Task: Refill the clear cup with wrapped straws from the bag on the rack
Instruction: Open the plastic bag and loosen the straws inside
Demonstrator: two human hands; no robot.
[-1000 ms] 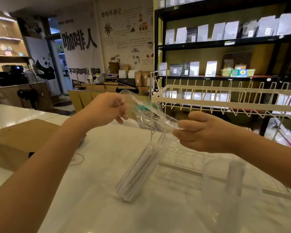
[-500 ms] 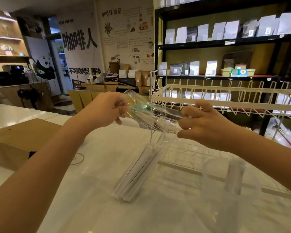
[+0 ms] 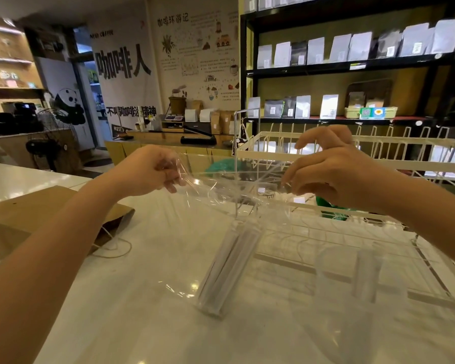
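A clear plastic bag (image 3: 229, 187) is stretched wide between my two hands above the white counter. My left hand (image 3: 153, 170) pinches its left edge. My right hand (image 3: 334, 169) pinches the right edge with thumb and lower fingers while the upper fingers are lifted. A bundle of white wrapped straws (image 3: 229, 266) hangs in the bag's lower part, its end resting on the counter. The clear cup (image 3: 352, 287) stands at the lower right with a few wrapped straws in it.
A white wire rack (image 3: 378, 143) stands behind the bag on the right, its lower grid beside the cup. A brown paper bag (image 3: 37, 214) with string handles lies at the left. Dark shelves with pouches fill the back right.
My hands have moved apart and the bag's mouth is pulled open wide. My right hand has shifted right and raised its upper fingers.
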